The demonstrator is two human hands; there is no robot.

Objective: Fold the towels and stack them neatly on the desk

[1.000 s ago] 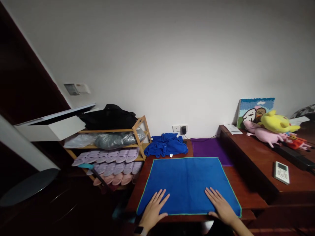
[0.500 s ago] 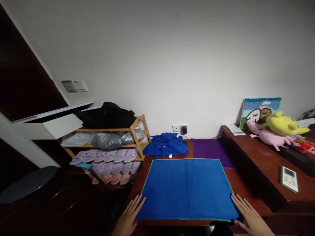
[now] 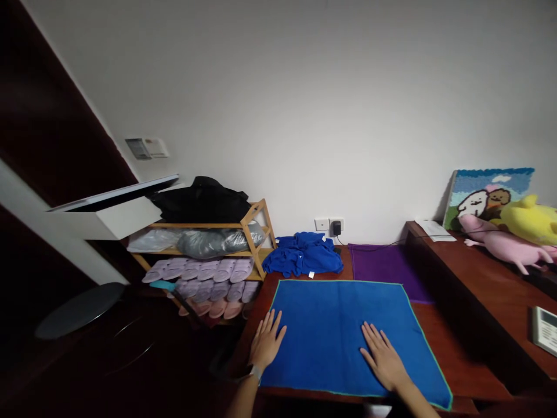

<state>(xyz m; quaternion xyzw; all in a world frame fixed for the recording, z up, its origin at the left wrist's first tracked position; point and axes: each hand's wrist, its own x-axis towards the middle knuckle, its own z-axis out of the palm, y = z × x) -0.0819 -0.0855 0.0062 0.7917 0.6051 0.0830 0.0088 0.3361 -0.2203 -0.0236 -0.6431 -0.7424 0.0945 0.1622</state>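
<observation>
A square blue towel [image 3: 339, 331] with a thin green edge lies flat on a dark wooden table [image 3: 456, 360]. My left hand [image 3: 267, 339] rests palm down on the towel's left edge, its fingers spread, and a watch band [image 3: 255, 373] circles that wrist. My right hand [image 3: 382, 355] lies flat on the towel's lower right part, also with spread fingers. Neither hand holds anything. The towel's front edge runs close to the table's near edge.
A crumpled blue garment [image 3: 302, 254] and a purple mat [image 3: 387, 270] lie beyond the towel. To the left stands a bamboo shoe rack [image 3: 256, 232] with lilac slippers. A raised wooden ledge [image 3: 474, 284] with plush toys runs along the right.
Both hands have moved from the towel's near corners back onto its surface, inward and forward. The towel stays flat. The view has shifted slightly, so the room appears moved to the right.
</observation>
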